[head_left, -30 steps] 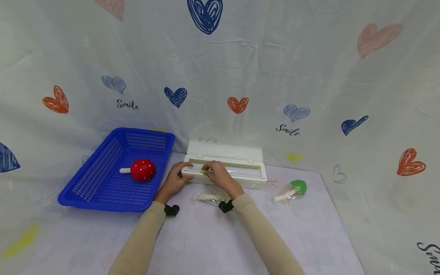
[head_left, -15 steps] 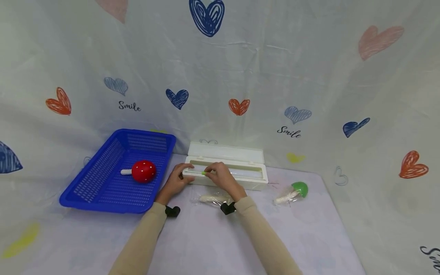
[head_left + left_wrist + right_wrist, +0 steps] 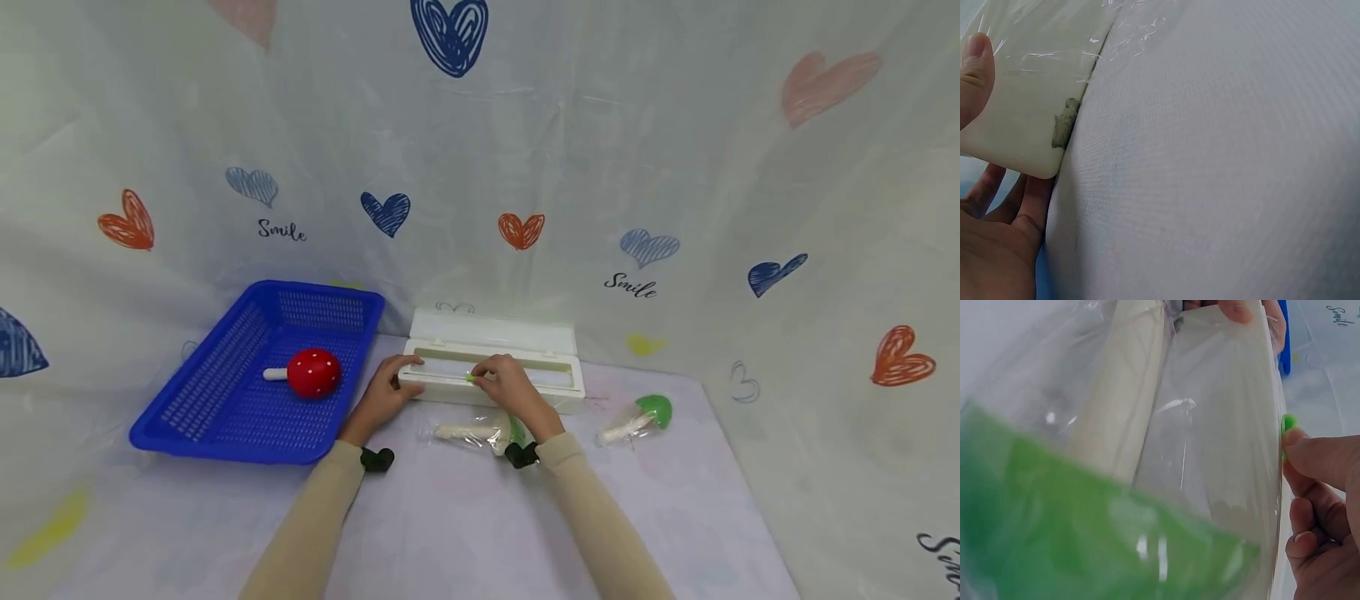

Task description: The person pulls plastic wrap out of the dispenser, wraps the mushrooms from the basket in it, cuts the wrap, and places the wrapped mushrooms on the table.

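Note:
My left hand [image 3: 382, 400] grips the left end of a white cling film dispenser [image 3: 562, 402], thumb on the front face and fingers round the end. The dispenser's lid [image 3: 487, 332] stands up at the back, showing a pale roll inside. My right hand [image 3: 512, 387] pinches a small green slide cutter [image 3: 1289, 422] on the top front edge, left of the middle. Clear film [image 3: 1041, 59] hangs over the dispenser's front. Close before it lies a green-capped toy mushroom [image 3: 468, 433] under film, partly hidden by my right wrist; its cap [image 3: 1085, 531] looms large in the right wrist view.
On the left, a blue plastic basket [image 3: 225, 450] holds a red toy mushroom [image 3: 313, 373] with white dots. Another green-capped mushroom [image 3: 654, 410], wrapped in film, lies at the right on the white tablecloth [image 3: 465, 533]. A heart-printed curtain [image 3: 570, 167] rises right behind the dispenser.
My right hand has slid to the right along the dispenser's edge with the green slide cutter. More of the mushroom in front now shows. My left hand stays on the dispenser's left end.

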`<state>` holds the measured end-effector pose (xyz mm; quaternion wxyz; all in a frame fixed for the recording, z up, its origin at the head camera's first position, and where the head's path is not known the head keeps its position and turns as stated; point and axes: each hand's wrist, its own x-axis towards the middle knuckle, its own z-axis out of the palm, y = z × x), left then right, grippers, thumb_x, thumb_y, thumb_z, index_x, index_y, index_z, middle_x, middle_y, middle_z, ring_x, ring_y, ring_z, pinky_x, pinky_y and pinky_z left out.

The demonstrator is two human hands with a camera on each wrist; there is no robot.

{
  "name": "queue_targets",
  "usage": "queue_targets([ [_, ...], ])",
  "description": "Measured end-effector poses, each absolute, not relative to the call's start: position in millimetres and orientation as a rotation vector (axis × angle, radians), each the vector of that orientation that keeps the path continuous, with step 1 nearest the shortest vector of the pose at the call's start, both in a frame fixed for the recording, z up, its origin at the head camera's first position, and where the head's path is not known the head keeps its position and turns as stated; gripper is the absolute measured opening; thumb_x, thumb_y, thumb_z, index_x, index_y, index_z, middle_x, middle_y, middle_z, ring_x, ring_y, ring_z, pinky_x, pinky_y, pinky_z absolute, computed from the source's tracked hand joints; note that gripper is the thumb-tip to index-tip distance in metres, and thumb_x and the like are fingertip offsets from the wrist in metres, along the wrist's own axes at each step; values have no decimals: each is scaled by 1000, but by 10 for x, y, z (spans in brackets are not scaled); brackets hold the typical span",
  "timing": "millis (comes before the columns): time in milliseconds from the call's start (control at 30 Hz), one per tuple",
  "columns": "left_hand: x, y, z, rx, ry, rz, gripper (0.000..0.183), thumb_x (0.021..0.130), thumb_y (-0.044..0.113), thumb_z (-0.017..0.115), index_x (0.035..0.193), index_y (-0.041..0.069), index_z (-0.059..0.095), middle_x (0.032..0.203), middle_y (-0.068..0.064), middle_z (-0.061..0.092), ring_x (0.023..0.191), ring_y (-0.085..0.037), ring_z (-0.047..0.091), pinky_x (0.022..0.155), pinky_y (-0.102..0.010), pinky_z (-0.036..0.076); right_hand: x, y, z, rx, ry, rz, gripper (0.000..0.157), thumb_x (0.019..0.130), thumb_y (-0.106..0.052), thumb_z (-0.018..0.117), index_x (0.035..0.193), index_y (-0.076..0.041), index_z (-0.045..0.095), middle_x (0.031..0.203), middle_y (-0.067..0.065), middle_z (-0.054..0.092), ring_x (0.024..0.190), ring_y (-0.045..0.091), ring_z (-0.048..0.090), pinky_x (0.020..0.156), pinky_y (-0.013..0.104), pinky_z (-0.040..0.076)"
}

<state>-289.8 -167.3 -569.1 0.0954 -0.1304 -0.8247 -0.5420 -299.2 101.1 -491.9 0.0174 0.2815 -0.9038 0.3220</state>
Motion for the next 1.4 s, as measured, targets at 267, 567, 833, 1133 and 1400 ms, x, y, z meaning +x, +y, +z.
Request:
queue_targets([
  [267, -2885, -1688, -5674, -384, -2411, -1633, 48, 87, 5, 81, 132, 4, 65, 138, -25, 52, 99, -23, 44, 76, -23, 38, -2969, 1192, -4896, 834, -2819, 982, 10, 95, -8, 73, 102, -3, 79, 108, 12, 77, 108, 31, 65, 96, 48, 54],
  [567, -2905, -1633, -5689, -407, -2410, -1652, 49, 87, 6, 81, 133, 3, 64, 137, -26, 53, 103, -23, 44, 78, -22, 38, -2963, 1357, -4918, 811, -2822, 968, 10, 94, -8, 74, 102, -4, 79, 107, 11, 77, 104, 29, 65, 93, 47, 54],
  [833, -2908, -1558, -5647, -389, -2435, -1703, 47, 91, 6, 77, 136, 3, 62, 144, -25, 49, 115, -30, 44, 83, -24, 37, -2932, 1499, -4904, 786, -2828, 961, 10, 94, -6, 73, 102, -4, 78, 107, 12, 76, 104, 30, 65, 93, 48, 55],
  [1133, -2870, -1618, -5647, -313, -2466, -1711, 49, 90, 8, 78, 136, 5, 62, 147, -25, 48, 122, -30, 45, 94, -28, 40, -2893, 1662, -4909, 756, -2825, 918, 10, 94, -5, 73, 102, -2, 78, 108, 15, 76, 103, 33, 67, 91, 49, 56],
  [1400, -2860, -1646, -5600, -314, -2464, -1723, 50, 90, 9, 79, 137, 5, 62, 146, -25, 50, 122, -31, 46, 98, -34, 40, -2904, 1776, -4939, 682, -2809, 950, 8, 92, -4, 74, 99, -4, 79, 107, 13, 76, 103, 31, 70, 89, 47, 58],
])
